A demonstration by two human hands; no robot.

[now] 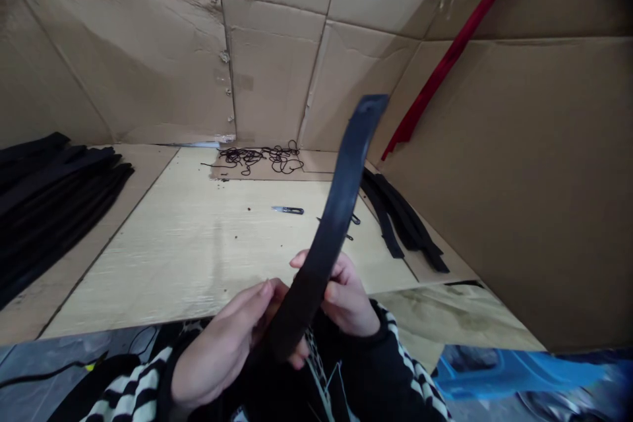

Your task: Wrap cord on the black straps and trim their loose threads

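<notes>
Head view showed the left hand [225, 343] and right hand [350, 297] gripping the lower part of a long, flat, curved black strip [332, 217], seemingly mid-work, with a thick pile of long dark strips [54, 204] left of them and a smaller group of flat black strips [403, 221] right, which were finished being unclear.

Soft light is falling on the tabletop [158, 257], while shadows are dimming the cardboard wall [277, 66]. A faint sheen is running along the black strip [341, 191], and the upper-right corner is lying dark
</notes>
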